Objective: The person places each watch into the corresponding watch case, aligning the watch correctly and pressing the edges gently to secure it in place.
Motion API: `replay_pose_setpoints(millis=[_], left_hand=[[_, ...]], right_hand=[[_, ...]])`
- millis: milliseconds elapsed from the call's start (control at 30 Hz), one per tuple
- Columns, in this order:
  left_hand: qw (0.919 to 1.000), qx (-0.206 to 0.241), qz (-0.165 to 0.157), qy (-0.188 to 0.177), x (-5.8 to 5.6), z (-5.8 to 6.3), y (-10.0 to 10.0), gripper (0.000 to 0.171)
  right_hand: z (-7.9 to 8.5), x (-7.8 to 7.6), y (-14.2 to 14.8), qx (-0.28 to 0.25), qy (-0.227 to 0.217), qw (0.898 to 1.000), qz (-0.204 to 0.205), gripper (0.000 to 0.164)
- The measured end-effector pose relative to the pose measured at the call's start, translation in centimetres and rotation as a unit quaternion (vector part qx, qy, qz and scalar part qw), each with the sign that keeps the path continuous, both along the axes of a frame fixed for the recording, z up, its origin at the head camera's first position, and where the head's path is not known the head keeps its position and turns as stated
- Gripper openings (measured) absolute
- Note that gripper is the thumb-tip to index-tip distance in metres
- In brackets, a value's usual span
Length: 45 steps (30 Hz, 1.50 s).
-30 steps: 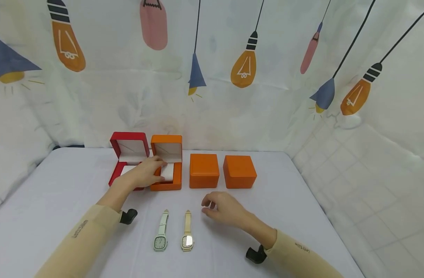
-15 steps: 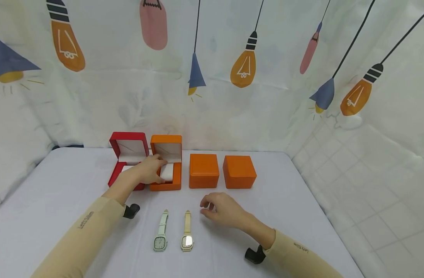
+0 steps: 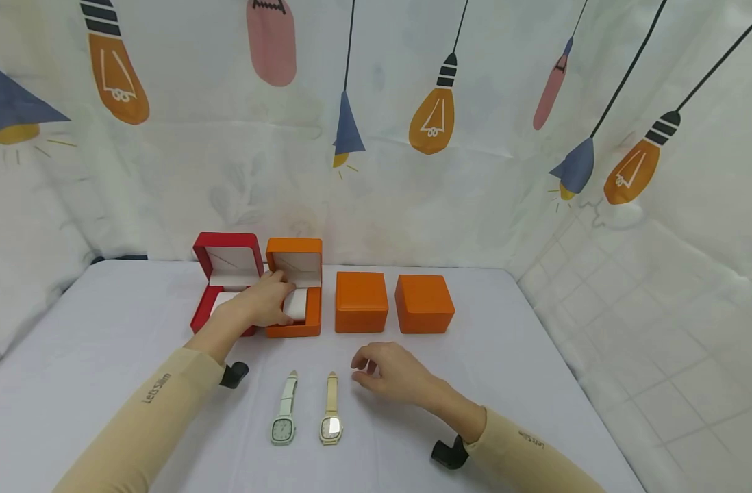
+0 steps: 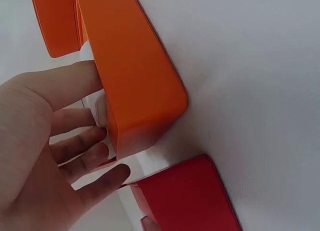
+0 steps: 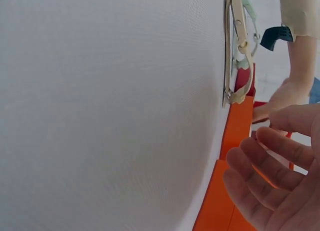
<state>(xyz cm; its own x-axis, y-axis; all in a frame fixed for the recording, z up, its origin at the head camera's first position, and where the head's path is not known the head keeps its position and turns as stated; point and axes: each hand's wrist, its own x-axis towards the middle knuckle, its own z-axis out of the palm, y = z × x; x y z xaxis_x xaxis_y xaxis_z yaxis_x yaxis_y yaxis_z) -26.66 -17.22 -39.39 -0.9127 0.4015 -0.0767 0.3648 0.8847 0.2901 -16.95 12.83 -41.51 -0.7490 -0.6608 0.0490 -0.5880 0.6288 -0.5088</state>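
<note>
In the head view, my left hand reaches into an open orange watch box. Thumb and fingers go round the left part of its white cushion. From the left wrist, the thumb dips behind the orange wall, and the fingertips are partly hidden inside. My right hand hovers over the cloth with loosely curled fingers and holds nothing. Nearest to it lies a cream-yellow watch; a pale green watch lies to the left of that one.
An open red watch box stands just left of the orange one, partly behind my left forearm. To the right are two closed orange boxes. White cloth covers the table, and a printed curtain hangs behind it.
My left hand has turned slightly at the orange box, its forearm shifting a little to the right. My right hand has drifted slightly left. Boxes and watches stay where they were.
</note>
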Motion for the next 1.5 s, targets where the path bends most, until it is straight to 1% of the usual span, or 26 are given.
replay_pose_setpoints(millis=[133,267,433,567,667,833,967,1133,1267,1500], left_hand=[[1.0000,0.000,0.004,0.005,0.1,-0.2,0.0,0.069],[0.9999,0.001,0.002,0.014,0.0,-0.6,-0.1,0.073],[0.9993,0.003,-0.012,0.035,-0.1,-0.9,-0.3,0.072],[0.9989,0.001,-0.019,0.044,0.0,-0.7,-0.3,0.070],[0.9993,0.004,-0.015,0.035,0.1,-0.5,-0.4,0.071],[0.9993,0.035,-0.003,0.014,0.4,-0.2,-0.5,0.075],[0.9982,0.059,0.000,0.007,0.6,0.0,-0.6,0.074],[0.9977,0.067,0.002,0.004,0.8,0.4,-0.6,0.077],[0.9971,0.076,0.004,0.005,0.9,0.7,-0.8,0.078],[0.9960,0.085,-0.002,0.028,1.1,1.0,-1.1,0.074]], right_hand=[[-0.2,0.1,-0.1,-0.002,0.002,1.000,0.006,0.012],[-0.4,0.2,-0.2,-0.001,-0.001,1.000,0.009,0.012],[-0.5,0.3,-0.2,0.006,0.004,1.000,0.011,0.015],[-0.5,0.4,-0.3,0.020,0.028,0.999,0.012,0.020],[-0.5,0.6,-0.2,0.033,0.053,0.998,0.008,0.027],[-0.7,0.6,-0.1,0.051,0.091,0.995,0.003,0.037],[-0.7,0.7,-0.1,0.071,0.118,0.990,0.005,0.041],[-0.6,1.1,-0.2,0.094,0.148,0.984,0.011,0.041],[-0.6,1.4,-0.3,0.106,0.162,0.981,0.019,0.041],[-0.5,1.8,-0.5,0.135,0.179,0.974,0.031,0.044]])
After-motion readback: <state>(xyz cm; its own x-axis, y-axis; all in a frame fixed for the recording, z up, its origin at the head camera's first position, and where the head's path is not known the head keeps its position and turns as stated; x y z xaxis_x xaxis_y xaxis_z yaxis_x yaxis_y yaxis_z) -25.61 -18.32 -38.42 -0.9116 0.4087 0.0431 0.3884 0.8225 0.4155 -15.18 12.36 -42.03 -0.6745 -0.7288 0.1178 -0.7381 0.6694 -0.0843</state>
